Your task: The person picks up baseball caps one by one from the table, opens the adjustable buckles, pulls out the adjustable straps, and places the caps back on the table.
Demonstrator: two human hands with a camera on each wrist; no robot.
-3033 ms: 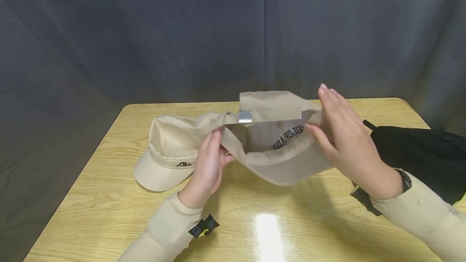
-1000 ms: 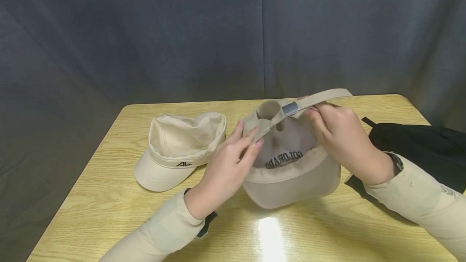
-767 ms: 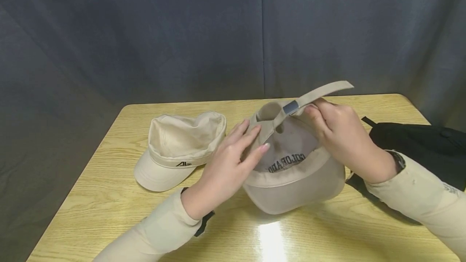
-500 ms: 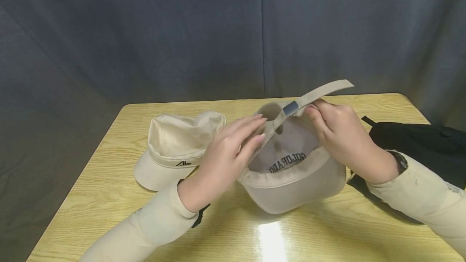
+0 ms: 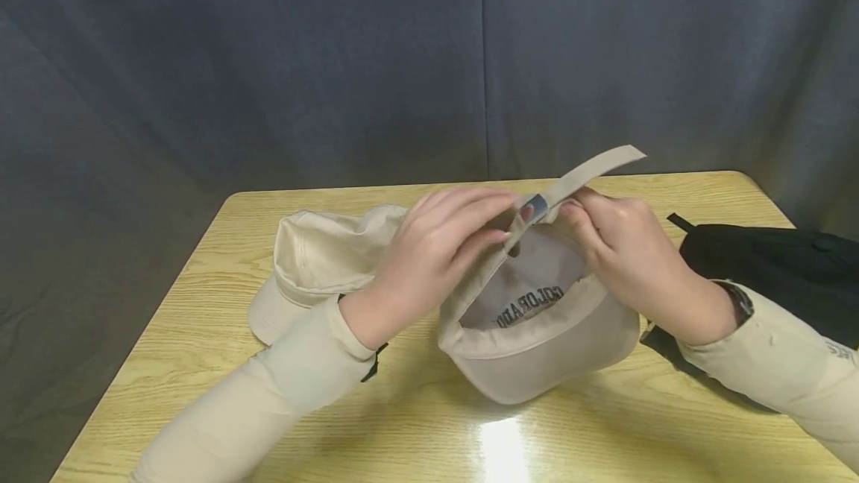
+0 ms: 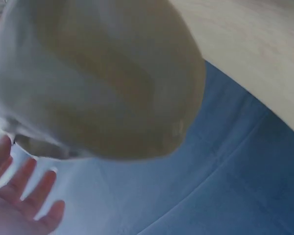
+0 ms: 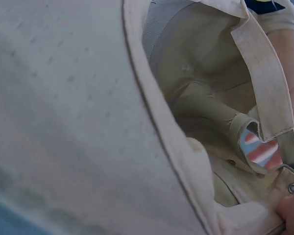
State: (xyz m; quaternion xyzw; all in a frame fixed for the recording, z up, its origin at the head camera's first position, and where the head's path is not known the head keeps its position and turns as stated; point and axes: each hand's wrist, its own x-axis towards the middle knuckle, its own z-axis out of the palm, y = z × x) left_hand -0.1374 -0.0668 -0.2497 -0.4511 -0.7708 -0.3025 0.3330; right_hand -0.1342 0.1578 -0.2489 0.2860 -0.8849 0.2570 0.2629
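Observation:
A beige cap with COLORADO stitched on it is held above the table, its inside and brim facing me. My right hand grips its back edge beside the strap, whose loose end sticks up past a metal buckle. My left hand is at the other side of the strap, fingertips close to the buckle. In the left wrist view its fingers are spread by the cap's back opening. Seen from the right wrist, a snap stud shows near the right fingertips.
A second cream cap sits on the wooden table at left, partly behind my left hand. A black cloth item lies at right, partly hidden by my right forearm. A dark curtain hangs behind the table.
Over three seconds the cap turned, and its strap swung up to the right. My left hand lately left the cap's left edge and moved right and up to the buckle. My right hand kept its grip.

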